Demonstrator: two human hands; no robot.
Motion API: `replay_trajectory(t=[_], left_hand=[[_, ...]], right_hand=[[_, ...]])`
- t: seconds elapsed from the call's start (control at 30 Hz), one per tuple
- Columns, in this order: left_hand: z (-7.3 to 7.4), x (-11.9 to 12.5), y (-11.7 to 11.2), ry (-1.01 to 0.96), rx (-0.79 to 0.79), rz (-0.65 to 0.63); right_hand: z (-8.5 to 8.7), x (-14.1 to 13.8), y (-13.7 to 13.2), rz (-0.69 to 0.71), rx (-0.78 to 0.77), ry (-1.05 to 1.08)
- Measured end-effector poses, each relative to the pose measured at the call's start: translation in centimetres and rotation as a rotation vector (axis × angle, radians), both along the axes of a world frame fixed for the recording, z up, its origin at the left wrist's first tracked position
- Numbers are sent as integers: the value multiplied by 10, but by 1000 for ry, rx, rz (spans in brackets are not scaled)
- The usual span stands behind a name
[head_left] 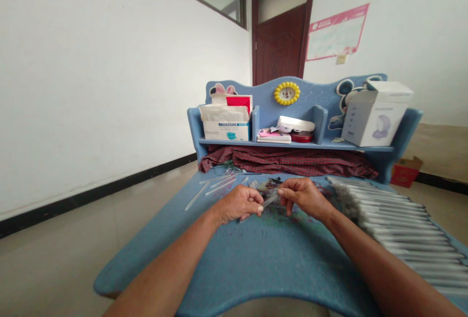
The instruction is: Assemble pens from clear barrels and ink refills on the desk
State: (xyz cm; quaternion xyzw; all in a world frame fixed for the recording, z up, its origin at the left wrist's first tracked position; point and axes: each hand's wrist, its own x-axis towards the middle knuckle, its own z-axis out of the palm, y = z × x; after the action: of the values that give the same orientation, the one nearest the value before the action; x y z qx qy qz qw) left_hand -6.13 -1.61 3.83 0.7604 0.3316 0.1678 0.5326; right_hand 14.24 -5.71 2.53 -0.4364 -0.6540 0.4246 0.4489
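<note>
My left hand [242,203] is closed, thumb and fingers pinching one end of a narrow clear plastic sleeve [269,201] above the blue desk [252,263]. The other end of the sleeve meets the fingertips of my right hand [302,195], which are also pinched together. Whether a thin stick lies inside the sleeve I cannot make out. Dark and greyish scraps [270,185] lie on the desk behind and between the hands. Left of them are several loose clear sleeves [197,196].
At the right, many slim sleeved sticks [398,229] lie in a row with grey fluffy tips [349,207]. A checked cloth [285,161] is bunched below the shelf, which holds a mask box [226,129], a white box [378,114] and a red round tin [302,137].
</note>
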Motion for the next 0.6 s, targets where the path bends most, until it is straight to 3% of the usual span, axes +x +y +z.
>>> replay_trajectory(t=[0.27,0.6], left_hand=[[-2,1,0,74,96,35],[-4,6,0,27,205,89]], right_hand=[[-6,2,0,-52,52,-281],[-2,0,-3,-101,-18,-361]])
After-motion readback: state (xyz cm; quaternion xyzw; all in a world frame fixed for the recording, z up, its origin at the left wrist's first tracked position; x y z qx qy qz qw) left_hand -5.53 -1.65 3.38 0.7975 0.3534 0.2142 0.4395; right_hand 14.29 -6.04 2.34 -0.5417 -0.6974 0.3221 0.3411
